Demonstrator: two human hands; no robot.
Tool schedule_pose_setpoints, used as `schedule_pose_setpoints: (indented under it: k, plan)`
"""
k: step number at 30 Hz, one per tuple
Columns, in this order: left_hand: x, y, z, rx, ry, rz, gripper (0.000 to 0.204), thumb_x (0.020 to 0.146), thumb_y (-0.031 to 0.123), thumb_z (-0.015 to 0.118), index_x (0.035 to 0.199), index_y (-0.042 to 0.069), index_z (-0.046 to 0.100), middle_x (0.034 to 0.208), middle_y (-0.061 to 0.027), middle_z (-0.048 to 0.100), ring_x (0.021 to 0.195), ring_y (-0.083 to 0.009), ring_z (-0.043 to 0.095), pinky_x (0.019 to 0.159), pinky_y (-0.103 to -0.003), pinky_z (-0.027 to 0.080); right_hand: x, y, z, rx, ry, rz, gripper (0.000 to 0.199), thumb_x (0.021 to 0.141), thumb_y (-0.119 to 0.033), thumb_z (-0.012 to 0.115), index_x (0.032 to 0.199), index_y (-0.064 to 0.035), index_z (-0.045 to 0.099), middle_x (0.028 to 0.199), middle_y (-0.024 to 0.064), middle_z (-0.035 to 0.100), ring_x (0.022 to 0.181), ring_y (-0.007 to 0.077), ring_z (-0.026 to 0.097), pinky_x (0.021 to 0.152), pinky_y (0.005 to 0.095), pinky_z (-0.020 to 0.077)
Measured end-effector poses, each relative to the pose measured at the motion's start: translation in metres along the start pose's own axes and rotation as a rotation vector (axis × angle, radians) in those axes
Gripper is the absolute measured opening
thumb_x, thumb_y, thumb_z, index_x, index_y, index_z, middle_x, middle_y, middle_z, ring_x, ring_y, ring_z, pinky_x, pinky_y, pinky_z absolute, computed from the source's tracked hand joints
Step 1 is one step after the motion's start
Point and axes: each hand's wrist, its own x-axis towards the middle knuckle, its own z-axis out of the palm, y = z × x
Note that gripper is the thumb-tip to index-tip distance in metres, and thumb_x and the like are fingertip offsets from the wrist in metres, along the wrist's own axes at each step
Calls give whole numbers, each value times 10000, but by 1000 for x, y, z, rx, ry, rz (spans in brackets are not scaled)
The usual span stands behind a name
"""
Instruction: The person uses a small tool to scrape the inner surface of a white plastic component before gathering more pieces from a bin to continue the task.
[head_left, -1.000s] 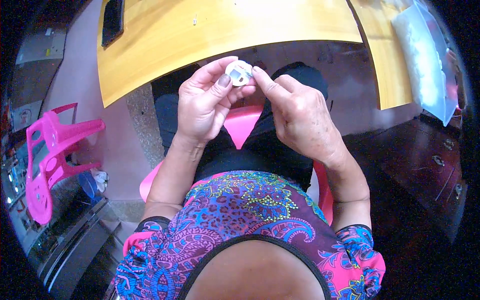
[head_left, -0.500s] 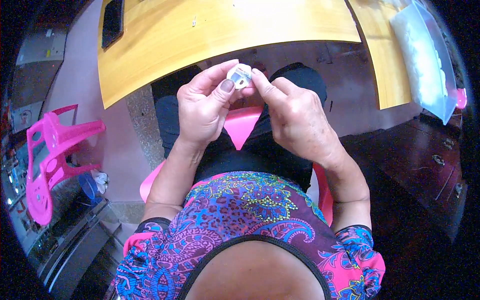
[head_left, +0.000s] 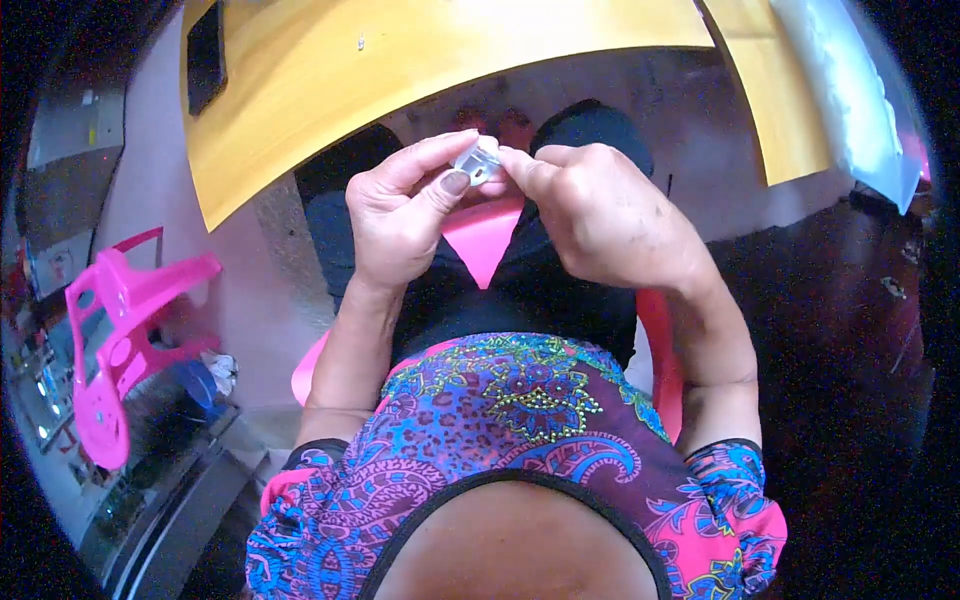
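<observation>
Between my two hands, over my lap, is a small whitish, partly clear plastic piece (head_left: 478,163) with a small dark hole in it. My left hand (head_left: 405,210) pinches it from the left, thumb on the near side and fingers on the far side. My right hand (head_left: 600,215) is closed, its index fingertip against the right edge of the piece. The right thumb is hidden behind that hand, so its grip shows only in part. Below the piece, a pink pointed plastic surface (head_left: 483,245) shows between my dark-clothed legs.
A yellow wooden table (head_left: 450,60) lies ahead, with a dark phone (head_left: 207,58) and a tiny pale item (head_left: 361,43) on it. On the right, a translucent bin (head_left: 855,100) with white contents overhangs the table edge. A pink plastic chair (head_left: 130,320) is at left.
The view has shifted slightly, so table and bin sit higher. The piece has tilted a little between my fingers, and my right hand has turned, its wrist swinging outward.
</observation>
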Motion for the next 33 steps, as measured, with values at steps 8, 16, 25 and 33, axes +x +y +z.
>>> schedule_pose_setpoints:
  k: [8, 16, 25, 33]
  plan:
    - [9, -12, -13, -361, -55, -204, 331, 897, 80, 556, 1190, -64, 505, 1075, -234, 602, 866, -290, 652, 775, -396, 561, 0, 3, 1, 36, -36, 94, 340, 719, 6, 549, 1058, 16, 565, 772, 224, 615, 740, 384, 618, 655, 449, 496]
    - [11, -14, -13, -451, -83, -181, 299, 895, 86, 559, 1159, -49, 521, 1082, -213, 607, 899, -273, 633, 763, -358, 541, -3, -12, 0, -146, 1, 152, 314, 762, -68, 547, 1070, -8, 543, 796, 228, 623, 732, 389, 637, 658, 452, 525]
    - [12, -4, -7, -406, 18, -121, 369, 867, 20, 586, 1222, -42, 506, 1101, -204, 604, 932, -258, 626, 801, -360, 544, 3, 1, 4, 87, 84, 153, 162, 822, -78, 487, 931, 18, 560, 715, 249, 609, 691, 397, 627, 632, 468, 515]
    - [10, -3, -6, -360, 58, -29, 367, 850, -10, 601, 1207, -45, 525, 1071, -180, 619, 931, -235, 630, 818, -352, 545, 6, -7, 10, 254, 151, 191, 325, 838, 11, 477, 1154, 29, 552, 759, 248, 594, 721, 356, 639, 632, 361, 491]
